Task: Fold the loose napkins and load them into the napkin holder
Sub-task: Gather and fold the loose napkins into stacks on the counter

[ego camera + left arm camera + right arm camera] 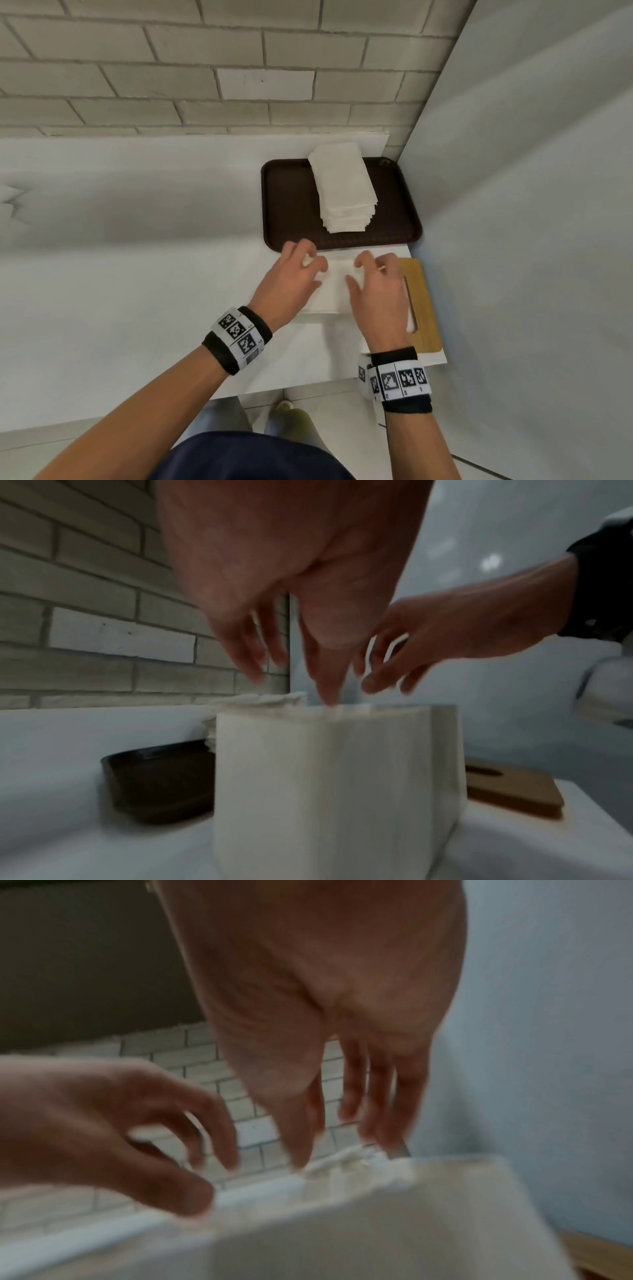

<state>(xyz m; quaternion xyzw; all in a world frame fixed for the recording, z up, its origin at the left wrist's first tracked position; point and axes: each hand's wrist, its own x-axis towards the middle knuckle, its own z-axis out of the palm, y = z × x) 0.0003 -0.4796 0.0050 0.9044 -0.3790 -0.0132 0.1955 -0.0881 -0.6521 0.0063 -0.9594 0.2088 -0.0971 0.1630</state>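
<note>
A white napkin holder (334, 294) stands open-topped on the white table, just before the tray; the left wrist view shows its side (335, 791). White napkins (346, 1161) sit inside it, level with its rim. My left hand (298, 270) hovers over the holder's left side, fingers pointing down, fingertips (329, 693) touching the napkins' top edge. My right hand (373, 284) is over the right side, its straight fingers (301, 1150) reaching down onto the napkins. Neither hand grips anything. A tall stack of loose white napkins (346, 188) lies on the brown tray (287, 205).
A wooden lid (423, 308) with a slot lies flat to the right of the holder. A grey wall panel (531, 205) closes off the right side and a brick wall (205, 85) the back. The table's front edge (308, 387) is near my body.
</note>
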